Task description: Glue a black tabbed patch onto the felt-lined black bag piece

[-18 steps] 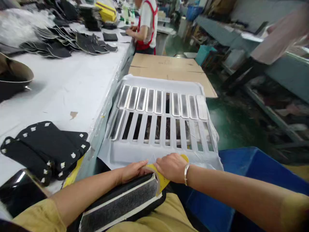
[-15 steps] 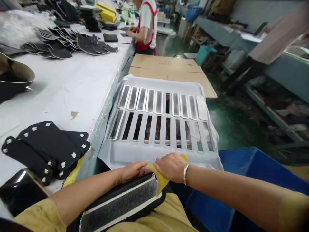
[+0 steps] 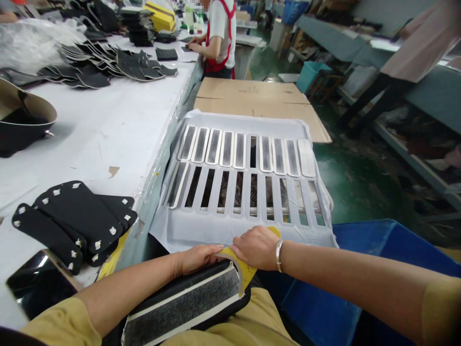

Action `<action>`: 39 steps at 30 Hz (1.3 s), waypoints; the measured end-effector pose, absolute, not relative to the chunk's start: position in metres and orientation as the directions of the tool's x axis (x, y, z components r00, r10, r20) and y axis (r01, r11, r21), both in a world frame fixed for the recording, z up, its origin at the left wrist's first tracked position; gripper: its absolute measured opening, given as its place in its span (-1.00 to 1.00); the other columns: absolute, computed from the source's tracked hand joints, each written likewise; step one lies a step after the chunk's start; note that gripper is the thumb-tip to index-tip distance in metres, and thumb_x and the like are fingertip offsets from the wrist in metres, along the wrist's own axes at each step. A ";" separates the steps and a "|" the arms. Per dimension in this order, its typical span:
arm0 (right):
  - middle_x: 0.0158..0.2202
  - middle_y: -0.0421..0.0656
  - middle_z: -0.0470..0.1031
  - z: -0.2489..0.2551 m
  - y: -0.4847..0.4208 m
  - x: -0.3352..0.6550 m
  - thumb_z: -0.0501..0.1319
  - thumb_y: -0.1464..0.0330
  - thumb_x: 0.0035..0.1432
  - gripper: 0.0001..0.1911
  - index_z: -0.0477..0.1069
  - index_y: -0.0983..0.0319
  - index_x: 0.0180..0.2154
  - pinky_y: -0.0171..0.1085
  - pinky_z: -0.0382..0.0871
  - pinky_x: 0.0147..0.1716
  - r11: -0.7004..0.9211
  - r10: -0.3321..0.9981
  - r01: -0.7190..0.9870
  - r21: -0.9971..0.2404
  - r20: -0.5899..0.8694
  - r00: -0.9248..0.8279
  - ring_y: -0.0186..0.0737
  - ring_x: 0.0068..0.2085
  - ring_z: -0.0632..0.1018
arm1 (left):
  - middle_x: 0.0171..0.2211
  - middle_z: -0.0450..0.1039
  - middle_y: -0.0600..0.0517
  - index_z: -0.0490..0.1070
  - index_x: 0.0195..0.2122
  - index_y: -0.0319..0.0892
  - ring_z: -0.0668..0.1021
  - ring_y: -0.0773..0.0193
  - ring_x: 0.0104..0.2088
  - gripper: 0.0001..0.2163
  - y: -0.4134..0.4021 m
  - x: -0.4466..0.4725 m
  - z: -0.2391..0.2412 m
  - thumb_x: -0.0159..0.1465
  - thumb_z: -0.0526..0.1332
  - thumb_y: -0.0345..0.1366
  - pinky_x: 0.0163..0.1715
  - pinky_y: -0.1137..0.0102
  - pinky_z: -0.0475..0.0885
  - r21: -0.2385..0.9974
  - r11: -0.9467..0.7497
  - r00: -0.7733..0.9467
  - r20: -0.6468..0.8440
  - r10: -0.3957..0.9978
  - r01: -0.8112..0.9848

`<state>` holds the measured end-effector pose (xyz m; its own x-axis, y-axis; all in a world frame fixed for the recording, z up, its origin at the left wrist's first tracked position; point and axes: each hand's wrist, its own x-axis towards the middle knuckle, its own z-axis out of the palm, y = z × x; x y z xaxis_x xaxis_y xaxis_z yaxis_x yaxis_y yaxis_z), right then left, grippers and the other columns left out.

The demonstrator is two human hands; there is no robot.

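Gripped, right hand (image 3: 257, 247): yellow strip (image 3: 248, 278) | left hand (image 3: 198, 258): grip unclear | slotted tray (image 3: 201, 234) ahead | blue bin (image 3: 392, 238) right

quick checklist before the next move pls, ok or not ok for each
1. Right hand gripping curved yellow piece with pale edge: ok.
2. Left hand against long black rounded block: ok.
3. Left hand's full grip: cannot tell, partly hidden.
4. Dark grey strip with white borders visible along the block: ok.
5. Pale grey cloth-covered slotted rack, every slot covered: not ok, most near-row slots open.
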<state>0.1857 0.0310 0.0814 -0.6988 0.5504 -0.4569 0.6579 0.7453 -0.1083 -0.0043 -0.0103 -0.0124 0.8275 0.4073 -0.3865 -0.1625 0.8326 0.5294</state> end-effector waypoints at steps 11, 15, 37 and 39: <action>-0.42 -0.09 0.54 0.075 0.026 0.193 -0.16 0.22 0.34 -0.58 0.41 0.22 -0.30 -0.25 0.24 -0.47 0.748 0.535 0.649 -0.138 -0.454 -0.713 -0.08 -0.40 0.56 | -0.38 0.50 -0.03 0.49 -0.24 -0.27 0.48 0.13 -0.27 -0.55 -0.010 -0.006 -0.019 0.24 0.04 0.04 -0.09 0.27 0.27 0.631 0.774 0.780 -0.457 0.427 -0.054; -0.42 -0.06 0.54 0.079 0.029 0.188 -0.17 0.21 0.34 -0.55 0.42 0.23 -0.29 -0.24 0.26 -0.46 0.720 0.559 0.683 -0.127 -0.476 -0.678 -0.08 -0.39 0.56 | -0.42 0.49 0.00 0.50 -0.29 -0.25 0.47 0.16 -0.32 -0.57 -0.008 -0.005 -0.014 0.21 0.08 0.05 -0.13 0.28 0.28 0.631 0.771 0.776 -0.447 0.445 -0.078; -0.40 -0.09 0.55 0.080 0.034 0.187 -0.14 0.20 0.34 -0.56 0.43 0.23 -0.31 -0.27 0.21 -0.47 0.786 0.491 0.605 -0.129 -0.463 -0.738 -0.11 -0.38 0.57 | -0.49 0.44 0.02 0.50 -0.41 -0.24 0.44 0.10 -0.29 -0.51 -0.004 -0.018 -0.006 0.24 0.01 0.10 -0.17 0.32 0.28 0.778 0.583 0.709 -0.546 0.446 0.232; -0.41 -0.09 0.55 0.079 0.032 0.187 -0.14 0.21 0.34 -0.57 0.42 0.23 -0.30 -0.28 0.21 -0.47 0.777 0.504 0.618 -0.123 -0.468 -0.726 -0.13 -0.38 0.57 | -0.50 0.45 0.02 0.50 -0.44 -0.23 0.46 0.09 -0.27 -0.53 -0.002 -0.018 -0.003 0.24 0.04 0.08 -0.13 0.32 0.27 0.792 0.580 0.706 -0.522 0.479 0.192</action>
<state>0.1874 0.0320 0.0794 -0.7262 0.5040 -0.4675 0.6179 0.7767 -0.1225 -0.0182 -0.0025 -0.0027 0.7058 0.4794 -0.5216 0.1917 0.5796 0.7921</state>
